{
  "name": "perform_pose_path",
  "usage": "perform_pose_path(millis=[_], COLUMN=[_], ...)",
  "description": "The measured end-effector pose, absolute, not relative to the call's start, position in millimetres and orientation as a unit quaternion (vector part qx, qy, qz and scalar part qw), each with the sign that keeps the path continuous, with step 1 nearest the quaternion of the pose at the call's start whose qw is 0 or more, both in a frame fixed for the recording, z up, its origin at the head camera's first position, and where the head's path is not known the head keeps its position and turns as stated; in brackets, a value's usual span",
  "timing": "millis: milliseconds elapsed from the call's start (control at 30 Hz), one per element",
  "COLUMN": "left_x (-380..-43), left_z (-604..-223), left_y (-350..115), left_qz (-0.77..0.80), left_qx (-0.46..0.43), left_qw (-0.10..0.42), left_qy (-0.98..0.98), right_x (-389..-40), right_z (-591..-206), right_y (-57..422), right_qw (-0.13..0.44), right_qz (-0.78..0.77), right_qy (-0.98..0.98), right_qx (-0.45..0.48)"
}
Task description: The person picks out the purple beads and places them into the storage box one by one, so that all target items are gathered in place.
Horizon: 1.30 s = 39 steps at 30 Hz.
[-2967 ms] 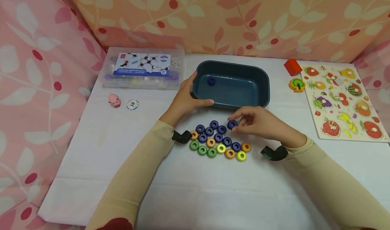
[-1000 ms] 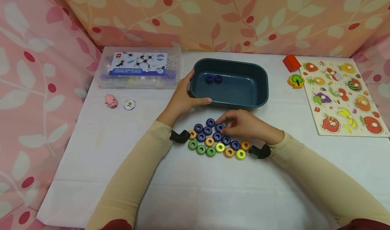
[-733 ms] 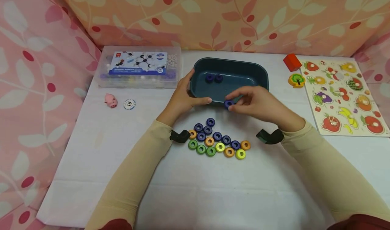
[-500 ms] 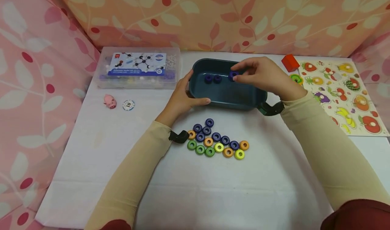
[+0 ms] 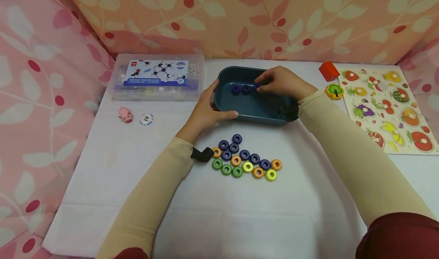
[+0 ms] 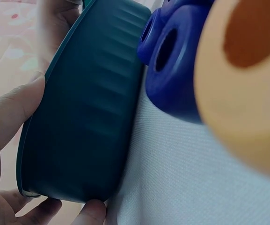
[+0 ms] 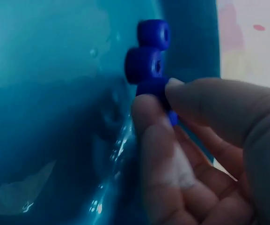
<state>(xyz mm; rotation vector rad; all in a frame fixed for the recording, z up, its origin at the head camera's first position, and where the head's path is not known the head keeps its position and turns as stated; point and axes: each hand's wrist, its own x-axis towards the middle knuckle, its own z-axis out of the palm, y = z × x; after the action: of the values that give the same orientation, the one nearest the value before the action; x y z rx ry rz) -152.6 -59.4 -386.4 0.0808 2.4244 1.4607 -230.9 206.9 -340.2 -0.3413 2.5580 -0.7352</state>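
My left hand [image 5: 204,112] grips the left end of a dark teal plastic tub [image 5: 245,105], thumb at its front rim and fingers along the side. Inside the tub, my right hand [image 5: 282,82] pinches a dark purple ring [image 7: 151,89] between thumb and forefinger, mostly covered by the fingers. That ring is in line with two purple rings on the tub floor, a left one [image 5: 236,89] and a middle one [image 5: 245,89]. In front of the tub lies a cluster of purple rings [image 5: 244,155], orange rings [image 5: 235,160], green rings [image 5: 226,169] and yellow rings [image 5: 247,167].
A clear molecular model kit box [image 5: 157,78] stands at the back left. Before it lie a pink toy pig [image 5: 125,115] and a poker chip [image 5: 146,118]. To the right are a red block [image 5: 329,71], a tree piece [image 5: 334,91] and a fruit puzzle board [image 5: 387,110].
One purple ring came to lie beside the first in the tub. My right hand then picked another from the cluster and carried it in beside those two. My left hand stays on the tub.
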Motion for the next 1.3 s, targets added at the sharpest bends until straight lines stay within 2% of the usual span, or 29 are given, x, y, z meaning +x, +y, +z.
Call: perform_pose_path(millis=[233,467,667,800,967,1300], left_x=[-152,-152,-152,-153,-155,-155], left_z=[-388,-386,-385,-386,-387,-388], left_y=[-59,-59,-59,-60,-62,-60], left_qz=[0.512,0.508,0.503,0.504,0.506,0.503], left_qx=[0.03,0.027,0.029,0.031,0.031,0.04], left_qw=[0.155,0.155,0.155,0.153,0.15,0.148], left_qy=[0.844,0.847,0.85,0.85,0.849,0.851], right_x=[-214,-141,-79,-52,-43,-51], right_z=[-328,-303,-334,-359,-376,-382], right_y=[218,219,221,220,219,220], right_qw=[0.226,0.201,0.24,0.253,0.247,0.248], right_qz=[-0.295,-0.328,-0.334,-0.323,-0.321,-0.341], right_qy=[0.924,0.918,0.895,0.892,0.894,0.888], right_qx=[-0.092,-0.097,-0.17,-0.189,-0.19,-0.182])
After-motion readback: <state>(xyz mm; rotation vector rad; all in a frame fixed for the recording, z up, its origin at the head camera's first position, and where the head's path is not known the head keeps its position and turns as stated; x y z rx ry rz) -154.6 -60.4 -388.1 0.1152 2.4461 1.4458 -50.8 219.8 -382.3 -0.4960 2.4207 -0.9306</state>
